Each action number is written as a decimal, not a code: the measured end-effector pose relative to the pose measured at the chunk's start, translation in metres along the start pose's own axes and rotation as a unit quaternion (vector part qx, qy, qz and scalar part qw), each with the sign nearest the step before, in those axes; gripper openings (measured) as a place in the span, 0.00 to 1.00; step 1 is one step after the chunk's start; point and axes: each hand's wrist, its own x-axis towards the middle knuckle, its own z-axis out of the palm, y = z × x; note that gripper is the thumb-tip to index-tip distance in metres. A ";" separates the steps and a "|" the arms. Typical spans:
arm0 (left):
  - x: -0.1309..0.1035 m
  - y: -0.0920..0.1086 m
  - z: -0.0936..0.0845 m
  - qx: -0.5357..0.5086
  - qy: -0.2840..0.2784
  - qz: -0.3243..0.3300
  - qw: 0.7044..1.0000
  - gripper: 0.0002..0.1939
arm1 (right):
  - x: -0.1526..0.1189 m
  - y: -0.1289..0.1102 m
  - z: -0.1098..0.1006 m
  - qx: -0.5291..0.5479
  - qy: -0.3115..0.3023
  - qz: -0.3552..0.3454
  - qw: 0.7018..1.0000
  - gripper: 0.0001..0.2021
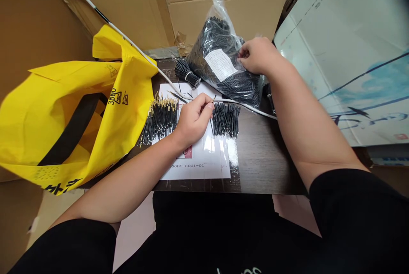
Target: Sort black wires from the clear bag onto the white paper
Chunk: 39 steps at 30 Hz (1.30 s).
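My left hand [194, 118] is closed in a pinch above a printed white sheet, with the tip of a short black wire [215, 97] showing at its fingertips. On its left lies a pile of short black wires [161, 116] with gold ends. More black wires [226, 118] with silvery ends are lined up on its right. My right hand [259, 56] has curled, closed fingers at the right side of a clear plastic bag [220, 52] full of small black pieces. Whatever those fingers hold, if anything, is hidden. The bag carries a white label [220, 65].
A white cable [137, 44] runs across the dark table [265, 154] in front of the bag. Tied wire bundles [187, 73] lie beside the bag. At left is a yellow bag [128, 82]; cardboard [128, 14] stands behind, and a pale printed panel [351, 52] at right.
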 end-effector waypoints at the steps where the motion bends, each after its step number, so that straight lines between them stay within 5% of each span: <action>1: 0.000 0.000 0.000 0.000 0.000 -0.001 1.000 0.09 | 0.000 0.000 0.000 0.000 0.004 0.000 1.000 0.13; 39: 0.000 0.001 0.004 0.032 0.002 0.022 0.999 0.06 | -0.006 -0.004 -0.012 -0.040 -0.056 -0.001 0.998 0.16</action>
